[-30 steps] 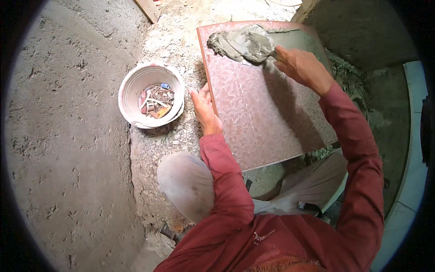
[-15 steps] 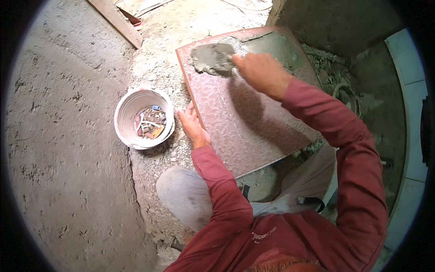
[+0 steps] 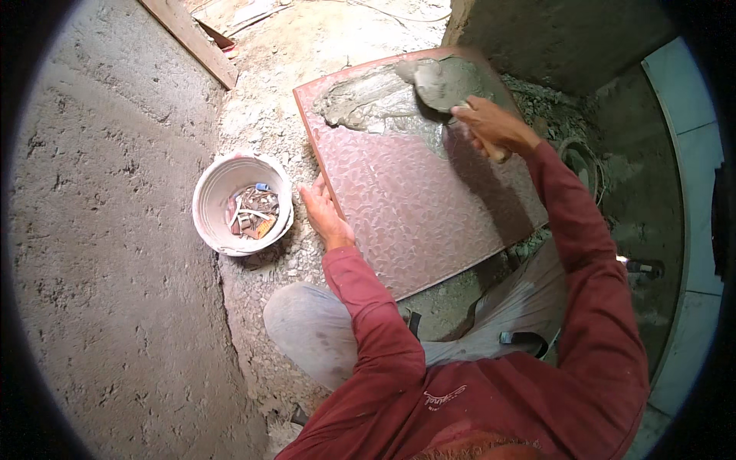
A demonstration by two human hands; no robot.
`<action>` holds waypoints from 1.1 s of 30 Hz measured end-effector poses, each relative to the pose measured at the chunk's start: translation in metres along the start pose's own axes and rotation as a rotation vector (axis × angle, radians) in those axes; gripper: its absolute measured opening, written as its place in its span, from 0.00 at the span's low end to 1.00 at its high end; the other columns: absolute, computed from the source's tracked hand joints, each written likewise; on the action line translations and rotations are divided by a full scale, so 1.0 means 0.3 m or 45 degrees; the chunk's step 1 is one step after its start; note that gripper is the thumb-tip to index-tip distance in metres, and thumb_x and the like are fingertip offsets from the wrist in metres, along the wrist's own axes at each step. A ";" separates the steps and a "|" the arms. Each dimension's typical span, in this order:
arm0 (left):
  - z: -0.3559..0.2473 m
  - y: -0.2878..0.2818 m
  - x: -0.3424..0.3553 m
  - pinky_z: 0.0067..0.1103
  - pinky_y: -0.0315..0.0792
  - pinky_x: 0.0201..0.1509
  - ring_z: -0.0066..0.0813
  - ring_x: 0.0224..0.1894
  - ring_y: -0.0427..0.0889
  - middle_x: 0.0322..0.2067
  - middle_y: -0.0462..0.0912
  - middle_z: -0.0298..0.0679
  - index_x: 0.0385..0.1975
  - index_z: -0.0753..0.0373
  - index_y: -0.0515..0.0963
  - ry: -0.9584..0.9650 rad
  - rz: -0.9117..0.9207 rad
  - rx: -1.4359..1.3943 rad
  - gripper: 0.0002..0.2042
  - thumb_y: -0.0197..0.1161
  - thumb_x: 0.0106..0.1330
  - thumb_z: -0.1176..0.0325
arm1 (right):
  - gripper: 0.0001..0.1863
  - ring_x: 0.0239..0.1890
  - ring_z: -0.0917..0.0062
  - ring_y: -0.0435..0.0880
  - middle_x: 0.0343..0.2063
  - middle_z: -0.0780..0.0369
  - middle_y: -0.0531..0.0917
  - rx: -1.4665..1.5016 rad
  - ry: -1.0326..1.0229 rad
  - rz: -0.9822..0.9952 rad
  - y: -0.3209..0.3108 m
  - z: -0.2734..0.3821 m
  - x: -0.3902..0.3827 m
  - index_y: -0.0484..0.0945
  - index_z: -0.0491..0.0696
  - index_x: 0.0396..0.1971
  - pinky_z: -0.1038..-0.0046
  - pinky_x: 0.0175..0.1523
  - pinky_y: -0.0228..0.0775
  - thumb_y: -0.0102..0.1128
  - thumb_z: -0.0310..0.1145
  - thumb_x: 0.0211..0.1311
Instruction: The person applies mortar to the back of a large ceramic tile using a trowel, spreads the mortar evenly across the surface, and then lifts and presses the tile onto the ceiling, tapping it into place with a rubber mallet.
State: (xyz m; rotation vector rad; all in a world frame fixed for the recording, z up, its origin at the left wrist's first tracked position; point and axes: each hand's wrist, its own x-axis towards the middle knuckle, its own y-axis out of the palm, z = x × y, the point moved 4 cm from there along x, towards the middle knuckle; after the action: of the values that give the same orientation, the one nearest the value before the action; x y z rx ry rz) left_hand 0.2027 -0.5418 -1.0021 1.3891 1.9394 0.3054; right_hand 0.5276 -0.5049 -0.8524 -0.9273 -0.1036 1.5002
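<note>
A large reddish-brown tile [image 3: 414,215] with a raised pattern on its upturned face lies in front of me. My left hand [image 3: 326,218] grips its left edge, some fingers tucked out of sight underneath. In my right hand [image 3: 497,127] is the wooden handle of a trowel [image 3: 445,86], its blade coated in grey mortar over the tile's far right part. Wet mortar [image 3: 366,100] covers the far end of the tile in an uneven layer, thinly smeared in the middle. The near half of the face is bare.
Left of the tile stands a white bucket [image 3: 205,216] with scraps and debris inside. A rough cement wall [image 3: 115,230] rises on the left, a wooden board [image 3: 195,42] at its far end. Rubble [image 3: 264,123] covers the floor; pale tiles [image 3: 694,192] line the right side.
My right hand has swept the trowel from the far left of the tile to the right, leaving mortar spread at the far left. My left hand stays at the edge.
</note>
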 end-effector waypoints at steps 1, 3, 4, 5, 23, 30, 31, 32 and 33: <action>0.000 -0.013 0.003 0.30 0.66 0.66 0.40 0.59 0.75 0.57 0.76 0.55 0.60 0.72 0.68 -0.008 -0.009 -0.002 0.38 0.36 0.75 0.37 | 0.17 0.18 0.78 0.75 0.21 0.63 0.75 0.105 -0.011 0.118 0.044 0.032 0.001 0.69 0.45 0.40 0.72 0.18 0.69 0.49 0.46 0.75; 0.004 -0.024 0.010 0.30 0.66 0.66 0.40 0.59 0.75 0.57 0.76 0.55 0.60 0.72 0.68 -0.010 -0.012 -0.002 0.38 0.36 0.75 0.37 | 0.19 0.16 0.80 0.74 0.21 0.63 0.74 0.189 -0.069 0.289 0.095 0.082 0.003 0.69 0.43 0.41 0.74 0.16 0.67 0.48 0.47 0.75; 0.004 -0.029 0.013 0.30 0.65 0.66 0.40 0.59 0.75 0.57 0.76 0.55 0.61 0.72 0.68 -0.003 -0.007 -0.014 0.38 0.35 0.75 0.38 | 0.19 0.16 0.80 0.74 0.21 0.63 0.74 0.193 -0.075 0.294 0.116 0.101 0.004 0.69 0.43 0.41 0.74 0.16 0.67 0.48 0.47 0.75; 0.002 -0.036 0.016 0.30 0.65 0.66 0.40 0.59 0.75 0.57 0.76 0.55 0.61 0.72 0.68 0.003 -0.004 -0.028 0.38 0.35 0.75 0.38 | 0.19 0.16 0.80 0.74 0.22 0.63 0.74 0.155 -0.113 0.327 0.142 0.124 -0.001 0.69 0.43 0.41 0.74 0.16 0.67 0.48 0.47 0.75; 0.015 -0.059 0.041 0.32 0.64 0.68 0.42 0.60 0.74 0.56 0.77 0.55 0.59 0.72 0.69 0.082 -0.090 0.181 0.37 0.31 0.76 0.39 | 0.07 0.29 0.58 0.87 0.25 0.52 0.83 -0.983 -1.012 -0.409 0.340 0.256 -0.079 0.75 0.43 0.36 0.61 0.32 0.79 0.54 0.30 0.62; 0.005 -0.075 0.040 0.31 0.64 0.68 0.41 0.60 0.74 0.57 0.76 0.55 0.60 0.72 0.68 0.058 -0.044 0.093 0.37 0.34 0.76 0.39 | 0.06 0.33 0.57 0.87 0.28 0.51 0.84 -1.032 -0.714 -0.446 0.136 0.195 -0.018 0.77 0.44 0.34 0.59 0.36 0.80 0.51 0.28 0.62; 0.010 -0.055 0.033 0.31 0.63 0.68 0.40 0.61 0.73 0.57 0.76 0.53 0.59 0.71 0.69 0.032 -0.026 0.067 0.36 0.33 0.76 0.39 | 0.05 0.33 0.57 0.87 0.27 0.51 0.84 -1.095 -0.707 -0.524 0.075 0.143 -0.013 0.76 0.45 0.35 0.59 0.34 0.79 0.54 0.29 0.63; 0.014 -0.044 0.028 0.31 0.61 0.69 0.39 0.61 0.72 0.57 0.75 0.51 0.58 0.70 0.71 0.012 -0.014 0.043 0.36 0.33 0.76 0.38 | 0.06 0.33 0.58 0.87 0.27 0.51 0.83 -1.154 -0.706 -0.597 0.021 0.089 -0.004 0.74 0.45 0.37 0.59 0.33 0.78 0.56 0.30 0.63; 0.017 -0.043 0.027 0.31 0.61 0.69 0.39 0.61 0.72 0.57 0.75 0.51 0.58 0.70 0.71 0.010 -0.010 0.038 0.36 0.33 0.76 0.38 | 0.06 0.33 0.58 0.87 0.27 0.51 0.83 -1.159 -0.704 -0.601 -0.030 0.049 -0.001 0.74 0.45 0.37 0.59 0.33 0.78 0.56 0.30 0.63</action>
State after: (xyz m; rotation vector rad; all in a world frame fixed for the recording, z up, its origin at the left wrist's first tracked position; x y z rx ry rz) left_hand 0.1955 -0.5405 -1.0164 1.4011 1.9623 0.2795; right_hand 0.5259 -0.4968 -0.8372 -1.0451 -1.3992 1.1975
